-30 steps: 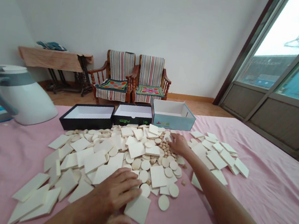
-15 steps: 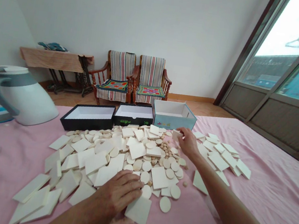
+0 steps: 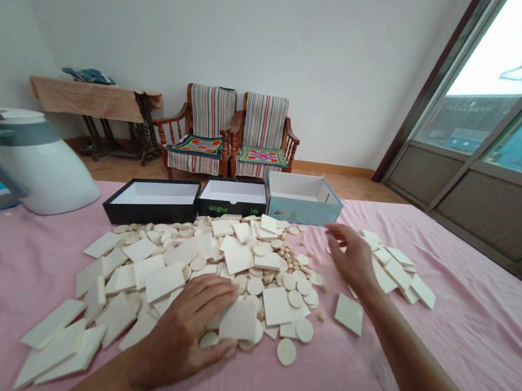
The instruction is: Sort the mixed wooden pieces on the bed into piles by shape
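Note:
My left hand (image 3: 191, 331) is at the near edge of a big pile of pale wooden pieces, its thumb and fingers around a square tile (image 3: 238, 319). Round discs (image 3: 286, 352), square tiles (image 3: 279, 307) and small wooden beads lie mixed in that pile. My right hand (image 3: 352, 255) hovers at the left side of a smaller group of square tiles (image 3: 396, 274), its fingers apart and nothing seen between them. One lone tile (image 3: 349, 314) lies on the cloth below my right wrist.
Behind the pile stand two black boxes (image 3: 152, 211) (image 3: 231, 207) and a light blue box (image 3: 302, 210), all open-topped. A grey-white jug (image 3: 55, 173) is at the left on the pink cloth (image 3: 466, 328). Two armchairs (image 3: 264, 125) stand farther back.
My right hand has moved right, and the tile it held is out of its fingers. My left hand has shifted slightly up and left, with the tile by its fingers raised onto the pile's edge.

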A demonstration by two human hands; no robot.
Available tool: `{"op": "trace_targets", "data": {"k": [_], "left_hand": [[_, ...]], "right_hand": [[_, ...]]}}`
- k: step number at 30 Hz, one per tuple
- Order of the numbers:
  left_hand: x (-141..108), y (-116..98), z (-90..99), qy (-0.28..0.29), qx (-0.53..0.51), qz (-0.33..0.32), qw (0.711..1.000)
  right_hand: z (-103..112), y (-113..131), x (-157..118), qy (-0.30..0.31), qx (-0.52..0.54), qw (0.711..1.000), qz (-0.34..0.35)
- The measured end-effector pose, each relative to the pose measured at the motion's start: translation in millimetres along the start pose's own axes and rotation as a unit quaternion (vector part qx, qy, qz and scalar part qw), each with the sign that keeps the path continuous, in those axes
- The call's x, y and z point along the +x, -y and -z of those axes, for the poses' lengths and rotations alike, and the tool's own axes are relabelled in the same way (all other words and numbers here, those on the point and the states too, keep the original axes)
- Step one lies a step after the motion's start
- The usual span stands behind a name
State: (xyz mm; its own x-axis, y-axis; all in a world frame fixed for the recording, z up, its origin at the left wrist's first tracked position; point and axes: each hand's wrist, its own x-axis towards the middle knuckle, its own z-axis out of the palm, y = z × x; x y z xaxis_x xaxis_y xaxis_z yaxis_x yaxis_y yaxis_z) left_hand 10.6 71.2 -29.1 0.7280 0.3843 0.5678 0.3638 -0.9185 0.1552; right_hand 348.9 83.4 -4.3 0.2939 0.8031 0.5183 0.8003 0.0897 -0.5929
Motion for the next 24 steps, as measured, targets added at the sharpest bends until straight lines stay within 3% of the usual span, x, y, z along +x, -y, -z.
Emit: {"op": "trace_targets", "data": {"k": [4, 7, 10, 13, 17, 21, 24], "left_hand": [[0.9, 5.2, -4.7, -0.043, 0.037, 0.040, 0.998], [0.7, 5.9, -5.6, -0.053, 0.049, 0.047, 0.996], [-1.3, 6.8, -6.2, -0.061, 0.051, 0.043, 0.996], [-4.0, 9.9, -7.5, -0.070, 0.049, 0.043, 0.995], [-5.6, 14.1, -10.1, -0.091, 0.047, 0.053, 0.993], [-4.6, 14.9, -11.5, -0.100, 0.045, 0.059, 0.992], [-3.8, 14.5, -11.8, -0.101, 0.039, 0.058, 0.992]], "right_hand": [[-27.8, 75.5, -34.9, 0.224, 0.131, 0.964, 0.058], [-46.9, 110.0, -63.2, 0.283, 0.144, 0.947, 0.058], [-54.0, 116.3, -76.6, 0.284, 0.147, 0.946, 0.058], [-43.4, 94.8, -65.5, 0.217, 0.120, 0.968, 0.040], [-10.9, 34.4, -27.4, 0.102, -0.020, 0.995, -0.005], [21.0, -23.6, -0.3, 0.021, -0.173, 0.983, -0.064], [39.0, -38.5, 0.5, 0.005, -0.238, 0.969, -0.060]]}}
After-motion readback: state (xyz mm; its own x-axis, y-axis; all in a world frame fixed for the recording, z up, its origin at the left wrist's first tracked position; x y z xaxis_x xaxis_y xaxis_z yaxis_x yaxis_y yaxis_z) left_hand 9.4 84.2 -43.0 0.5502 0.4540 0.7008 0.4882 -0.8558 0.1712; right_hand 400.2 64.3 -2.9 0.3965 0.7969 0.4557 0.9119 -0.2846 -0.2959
